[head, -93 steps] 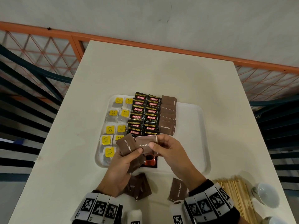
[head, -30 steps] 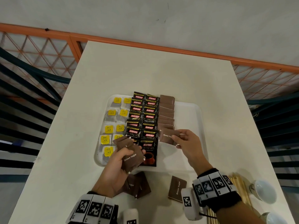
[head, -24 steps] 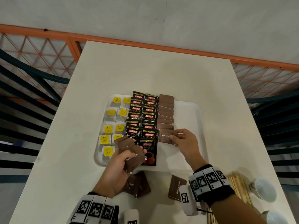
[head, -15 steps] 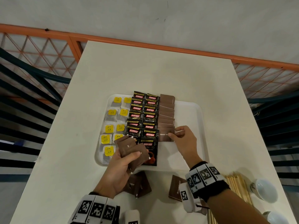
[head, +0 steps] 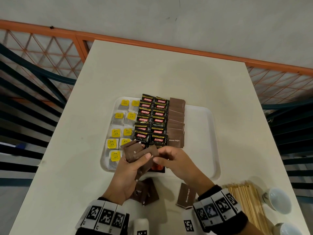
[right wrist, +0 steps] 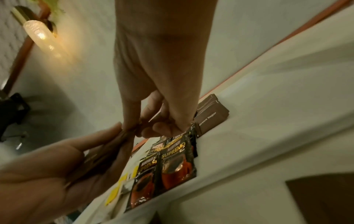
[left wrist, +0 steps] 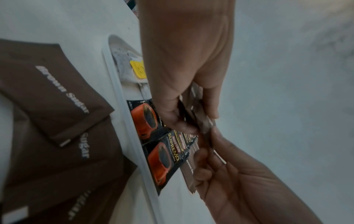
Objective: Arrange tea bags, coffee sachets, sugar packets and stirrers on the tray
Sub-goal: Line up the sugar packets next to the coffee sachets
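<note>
A white tray [head: 210, 143] holds tea bags [head: 118, 131] with yellow tags on its left, black coffee sachets [head: 152, 121] in two middle columns and an overlapping column of brown sugar packets [head: 176, 122] to their right. Over the tray's near edge, my left hand [head: 135, 164] grips a fan of sugar packets [head: 137, 152]. My right hand [head: 163, 156] meets it and pinches the fan's right-hand packet between thumb and finger, as the right wrist view shows [right wrist: 132, 128]. In the left wrist view the fan's edges [left wrist: 197, 112] sit between my left thumb and fingers.
Loose sugar packets lie on the table in front of the tray [head: 146, 192] and one more to their right [head: 186, 195]. Wooden stirrers [head: 245, 202] are bundled at the near right beside two white cups [head: 277, 199]. An orange railing [head: 152, 44] runs behind the table.
My right hand left a sugar packet at the near end of the sugar column, then drew back to my left hand and now pinches another packet in the fan.
</note>
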`<state>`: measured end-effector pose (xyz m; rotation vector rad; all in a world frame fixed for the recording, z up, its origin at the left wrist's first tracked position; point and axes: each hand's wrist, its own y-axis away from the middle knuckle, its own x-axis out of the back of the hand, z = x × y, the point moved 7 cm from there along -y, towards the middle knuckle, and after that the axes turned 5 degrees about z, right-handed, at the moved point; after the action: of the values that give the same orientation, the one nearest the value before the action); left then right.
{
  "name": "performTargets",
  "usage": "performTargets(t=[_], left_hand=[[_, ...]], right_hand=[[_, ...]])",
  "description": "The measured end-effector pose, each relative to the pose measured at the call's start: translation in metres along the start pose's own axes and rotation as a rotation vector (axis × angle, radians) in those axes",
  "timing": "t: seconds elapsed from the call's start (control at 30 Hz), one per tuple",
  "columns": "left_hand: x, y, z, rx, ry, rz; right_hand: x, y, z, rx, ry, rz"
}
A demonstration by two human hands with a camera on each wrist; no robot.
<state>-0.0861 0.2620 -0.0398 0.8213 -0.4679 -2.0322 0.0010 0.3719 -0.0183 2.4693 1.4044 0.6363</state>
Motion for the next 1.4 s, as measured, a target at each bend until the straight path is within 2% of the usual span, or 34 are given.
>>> performTargets(t=[0.27, 0.5, 0.6, 0.93, 1.17, 1.23, 1.27, 1.4], left_hand=[[0.005, -0.002, -0.003, 0.053, 0.085, 0.042], [0.001, -0.002, -0.005, 0.160, 0.262, 0.003], [-0.002, -0.001, -0.006, 0.173, 0.252, -0.003], [0.002, 0.000, -0.003, 0.084, 0.107, 0.010], [-0.002, 0.000, 0.000, 0.051, 0.086, 0.011], [-0.002, 0.000, -0.001, 0.050, 0.090, 0.013], [-0.002, 0.000, -0.001, 0.046, 0.094, 0.015], [-0.004, 0.000, 0.000, 0.018, 0.083, 0.012]], right_hand=[[0.036, -0.001, 0.021, -0.102, -0.177, 0.190], [0.083, 0.003, 0.046, -0.200, -0.089, 0.435], [0.086, 0.001, 0.053, -0.230, -0.062, 0.472], [0.078, -0.011, 0.058, -0.236, -0.052, 0.567], [0.080, -0.004, 0.049, -0.227, 0.163, 0.647], [0.074, 0.001, 0.033, -0.159, 0.192, 0.621], [0.066, 0.002, 0.025, -0.129, 0.178, 0.552], [0.018, 0.010, 0.000, -0.060, 0.052, 0.116]])
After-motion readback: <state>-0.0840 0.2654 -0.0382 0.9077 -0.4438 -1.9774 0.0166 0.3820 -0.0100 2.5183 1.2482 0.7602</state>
